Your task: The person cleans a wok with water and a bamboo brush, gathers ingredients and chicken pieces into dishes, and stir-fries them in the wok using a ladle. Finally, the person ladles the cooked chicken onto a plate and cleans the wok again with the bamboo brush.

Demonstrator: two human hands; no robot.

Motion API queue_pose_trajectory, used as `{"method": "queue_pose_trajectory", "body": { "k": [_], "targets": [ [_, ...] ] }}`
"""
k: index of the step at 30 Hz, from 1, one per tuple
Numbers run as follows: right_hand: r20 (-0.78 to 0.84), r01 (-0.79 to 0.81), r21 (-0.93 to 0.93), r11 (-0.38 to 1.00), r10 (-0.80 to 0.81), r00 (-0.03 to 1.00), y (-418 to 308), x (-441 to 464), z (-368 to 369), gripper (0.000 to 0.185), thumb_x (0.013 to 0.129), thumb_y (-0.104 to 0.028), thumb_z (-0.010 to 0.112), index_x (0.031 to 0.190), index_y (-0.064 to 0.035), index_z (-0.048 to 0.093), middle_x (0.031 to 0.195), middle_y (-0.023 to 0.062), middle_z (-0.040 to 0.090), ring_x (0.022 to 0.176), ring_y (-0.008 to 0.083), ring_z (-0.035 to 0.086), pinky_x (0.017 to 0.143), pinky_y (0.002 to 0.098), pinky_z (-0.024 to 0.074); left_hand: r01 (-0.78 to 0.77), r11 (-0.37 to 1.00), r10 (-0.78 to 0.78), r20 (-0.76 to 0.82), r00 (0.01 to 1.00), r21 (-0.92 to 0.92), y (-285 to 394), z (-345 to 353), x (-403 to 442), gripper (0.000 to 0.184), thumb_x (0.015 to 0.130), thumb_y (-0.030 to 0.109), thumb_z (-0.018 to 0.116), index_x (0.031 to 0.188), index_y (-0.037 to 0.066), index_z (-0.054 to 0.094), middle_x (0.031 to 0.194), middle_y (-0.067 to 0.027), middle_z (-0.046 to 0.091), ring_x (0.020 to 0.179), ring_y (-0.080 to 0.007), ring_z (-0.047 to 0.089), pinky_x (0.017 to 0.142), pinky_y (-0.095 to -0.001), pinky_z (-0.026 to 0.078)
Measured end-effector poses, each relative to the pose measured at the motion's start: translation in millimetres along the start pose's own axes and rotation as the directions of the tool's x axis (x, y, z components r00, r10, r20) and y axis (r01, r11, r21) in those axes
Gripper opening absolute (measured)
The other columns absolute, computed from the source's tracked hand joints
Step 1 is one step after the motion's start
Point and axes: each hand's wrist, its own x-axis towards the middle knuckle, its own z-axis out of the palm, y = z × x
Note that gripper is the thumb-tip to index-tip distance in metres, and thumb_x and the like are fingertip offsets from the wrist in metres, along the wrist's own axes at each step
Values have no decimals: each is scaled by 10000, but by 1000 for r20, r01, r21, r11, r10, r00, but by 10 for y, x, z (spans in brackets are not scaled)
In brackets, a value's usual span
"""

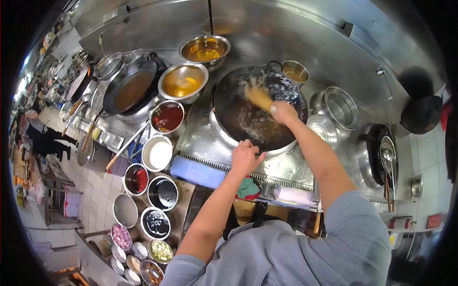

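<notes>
A large dark wok with water in it sits on the steel stove. My right hand is closed round a bamboo wok brush, whose bristles point away from me and touch the inside of the wok. Water and foam splash around the bristles. At the wok's near rim my left hand rests with its fingers curled over the edge. Below that hand, a green and red cloth lies at the stove's front, beside a folded blue cloth.
Two steel bowls of yellow oil stand left of the wok. Sauce pots and ingredient bowls line the left side. A perforated ladle and steel strainers lie to the right. Another person is far left.
</notes>
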Motion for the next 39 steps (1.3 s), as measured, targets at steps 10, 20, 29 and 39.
{"method": "queue_pose_trajectory", "body": {
  "k": [10,20,29,39],
  "targets": [
    [-32,48,-125,991,-52,998,31,546,-219,248,804,-213,510,950,-81,661,963,155,657,894,322,640,756,448,511,-22,997,24,37,999,-67,-103,16,5,305,709,343,727,651,60,631,778,-86,523,782,-279,520,677,-384,442],
    [310,-313,764,565,104,945,-392,110,139,379,782,-306,616,1119,-131,614,929,178,654,878,330,637,752,421,493,-27,998,31,63,998,-58,-53,11,-17,277,690,323,743,696,65,640,783,-77,530,784,-273,517,683,-381,432],
    [45,174,503,847,-226,973,-240,-809,452,407,810,-360,594,1176,-182,588,1080,145,625,988,347,591,876,413,458,53,998,-49,115,992,-28,-42,-30,23,291,695,369,732,720,89,657,816,-49,549,842,-248,533,710,-392,422],
    [-41,14,-87,996,-18,999,-48,385,-110,250,821,-189,490,871,-33,679,938,179,656,856,352,644,750,430,515,76,997,-71,134,988,-33,-78,-64,17,327,709,408,720,712,88,649,847,-48,542,854,-249,531,714,-399,407]
  ]
}}
